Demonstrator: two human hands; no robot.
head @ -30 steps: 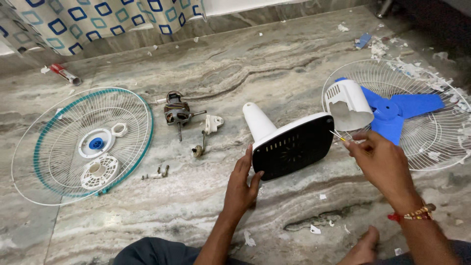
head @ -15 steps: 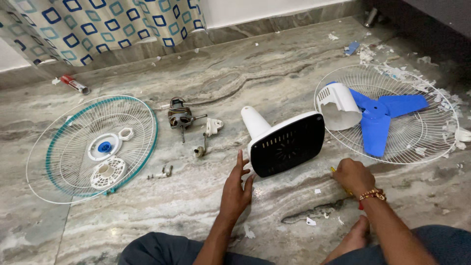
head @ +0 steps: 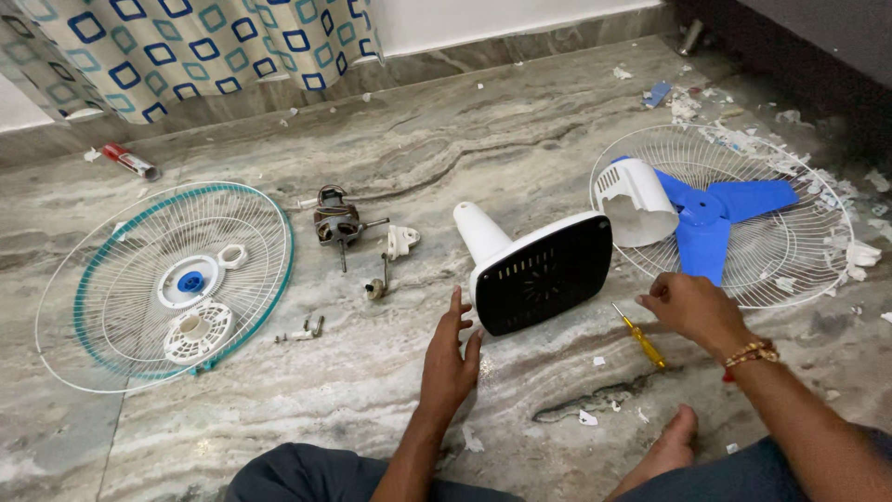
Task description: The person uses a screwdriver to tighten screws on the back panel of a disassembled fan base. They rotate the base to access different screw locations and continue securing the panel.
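A white fan base point(head: 534, 270) lies tipped on the marble floor, its black vented underside facing me. My left hand point(head: 450, 358) rests flat on the floor, fingertips touching the base's lower left edge, holding nothing. My right hand point(head: 692, 309) hovers low to the right of the base, fingers loosely curled and empty. A yellow-handled screwdriver point(head: 639, 336) lies on the floor just left of that hand.
A teal-rimmed wire guard point(head: 163, 279) with white plastic rings lies at left. A fan motor point(head: 336, 223), small white parts point(head: 401, 242) and screws point(head: 302, 330) lie in the middle. At right, a white guard point(head: 790, 242) carries blue blades point(head: 711, 218) and a white motor cover point(head: 641, 200). My bare foot point(head: 664, 451) is near.
My right hand held the screwdriver near the base's right edge a second ago; it has come down and let the tool go onto the floor. The view has shifted a little.
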